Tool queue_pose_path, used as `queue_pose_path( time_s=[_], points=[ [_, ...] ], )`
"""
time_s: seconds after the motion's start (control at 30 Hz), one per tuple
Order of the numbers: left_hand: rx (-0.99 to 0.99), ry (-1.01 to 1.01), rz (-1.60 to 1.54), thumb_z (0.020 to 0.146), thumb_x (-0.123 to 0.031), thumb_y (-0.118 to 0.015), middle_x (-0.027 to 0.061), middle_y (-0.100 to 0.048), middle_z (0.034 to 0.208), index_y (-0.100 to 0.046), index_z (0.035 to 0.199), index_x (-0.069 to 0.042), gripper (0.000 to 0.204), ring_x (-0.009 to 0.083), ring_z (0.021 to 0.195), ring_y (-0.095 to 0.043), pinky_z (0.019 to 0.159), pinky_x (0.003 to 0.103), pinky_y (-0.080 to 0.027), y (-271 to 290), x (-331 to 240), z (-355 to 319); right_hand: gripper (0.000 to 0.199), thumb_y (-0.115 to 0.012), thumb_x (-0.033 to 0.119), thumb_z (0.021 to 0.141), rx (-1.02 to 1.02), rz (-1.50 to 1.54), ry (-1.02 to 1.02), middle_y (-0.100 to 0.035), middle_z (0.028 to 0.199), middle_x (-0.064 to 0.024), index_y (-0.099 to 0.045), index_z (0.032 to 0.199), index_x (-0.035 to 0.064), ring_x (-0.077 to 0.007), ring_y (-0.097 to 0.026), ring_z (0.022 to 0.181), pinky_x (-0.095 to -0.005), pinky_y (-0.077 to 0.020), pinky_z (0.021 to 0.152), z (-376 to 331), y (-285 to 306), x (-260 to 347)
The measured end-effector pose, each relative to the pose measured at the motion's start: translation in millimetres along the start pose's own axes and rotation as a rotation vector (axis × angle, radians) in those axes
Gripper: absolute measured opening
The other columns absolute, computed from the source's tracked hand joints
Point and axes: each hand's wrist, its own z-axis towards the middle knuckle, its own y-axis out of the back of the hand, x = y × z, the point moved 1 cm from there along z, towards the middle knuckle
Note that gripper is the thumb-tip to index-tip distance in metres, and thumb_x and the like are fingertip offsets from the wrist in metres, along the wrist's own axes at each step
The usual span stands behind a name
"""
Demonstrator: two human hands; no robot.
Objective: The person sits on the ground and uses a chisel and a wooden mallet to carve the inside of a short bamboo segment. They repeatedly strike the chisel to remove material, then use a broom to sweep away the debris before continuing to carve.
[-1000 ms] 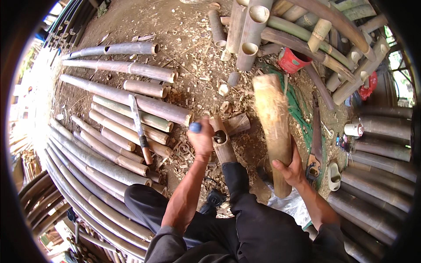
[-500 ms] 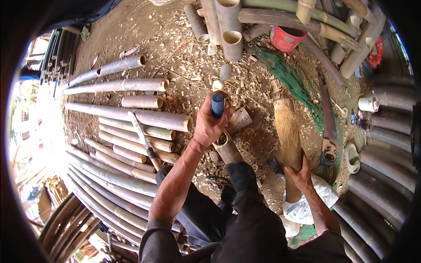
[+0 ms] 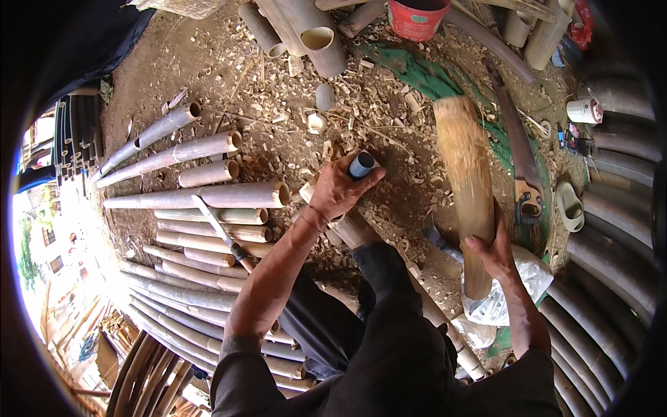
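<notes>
My left hand (image 3: pixel 339 187) is closed round a tool's blue, round handle (image 3: pixel 361 165), its top end showing above the fist. The tool's lower part is hidden under the hand. Below that hand lies a bamboo pole (image 3: pixel 356 229), running back beside my leg. My right hand (image 3: pixel 492 249) grips the narrow lower end of a thick wooden club (image 3: pixel 464 167). The club's wide upper part is worn and frayed, and it stands apart from the handle, to its right. A curved dark blade (image 3: pixel 438 236) lies on the ground left of the club's grip.
Bamboo poles (image 3: pixel 201 196) lie in rows at left, with a long knife (image 3: pixel 219 226) across them. At right are a handsaw (image 3: pixel 517 146), a green net (image 3: pixel 417 73), a slipper (image 3: pixel 570 207) and more poles (image 3: pixel 615 243). A red bucket (image 3: pixel 417 19) stands far off among shavings.
The club has risen and looks larger, its wide end farther from the ground. The blue handle has tipped slightly to the right in my left hand. My whole view has shifted.
</notes>
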Motion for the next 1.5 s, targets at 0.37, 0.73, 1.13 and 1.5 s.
queue_pose_path(
  time_s=[0.37, 0.73, 1.13, 1.5],
  points=[
    [-0.013, 0.152, 0.051, 0.083, -0.043, -0.074, 0.0048, -0.069, 0.077, -0.069, 0.097, -0.006, 0.04, 0.012, 0.067, -0.061, 0.065, 0.03, -0.051, -8.0, 13.5, 2.1, 0.105, -0.082, 0.028, 0.07, -0.137, 0.107, 0.39, -0.044, 0.135, -0.0236, -0.017, 0.148, -0.0011, -0.0316, -0.049, 0.124, -0.0427, -0.0437, 0.102, 60.1, -47.0, 79.2],
    [-0.094, 0.143, -0.13, 0.084, -0.029, -0.076, -0.0021, -0.061, 0.073, -0.067, 0.089, -0.006, 0.026, 0.0072, 0.067, -0.053, 0.062, 0.026, -0.046, 0.0, 32.0, -22.6, 0.076, -0.074, 0.026, 0.08, -0.051, 0.188, 0.474, -0.055, 0.119, -0.0141, -0.033, 0.138, 0.0006, -0.0243, -0.06, 0.103, -0.037, -0.0495, 0.092, 60.4, -53.6, 145.4],
    [0.204, -0.074, -0.002, 0.086, -0.033, -0.074, 0.0004, -0.064, 0.072, -0.065, 0.086, -0.005, 0.029, 0.0114, 0.064, -0.057, 0.059, 0.03, -0.047, 13.8, 28.4, -34.2, 0.098, -0.079, 0.028, 0.075, 0.095, 0.224, 0.525, -0.049, 0.133, -0.0215, -0.019, 0.147, -0.0025, -0.0264, -0.051, 0.122, -0.0366, -0.0415, 0.103, 56.0, -57.9, 160.1],
    [-0.238, -0.074, 0.002, 0.082, -0.052, -0.072, 0.0054, -0.058, 0.067, -0.057, 0.089, -0.003, 0.052, 0.015, 0.061, -0.054, 0.057, 0.032, -0.047, 13.0, 31.0, 3.7, 0.106, -0.079, 0.039, 0.072, -0.05, 0.052, 0.324, -0.045, 0.136, -0.0181, -0.02, 0.147, -0.0052, -0.025, -0.047, 0.125, -0.036, -0.0372, 0.104, 48.8, -28.7, 123.6]
  ],
)
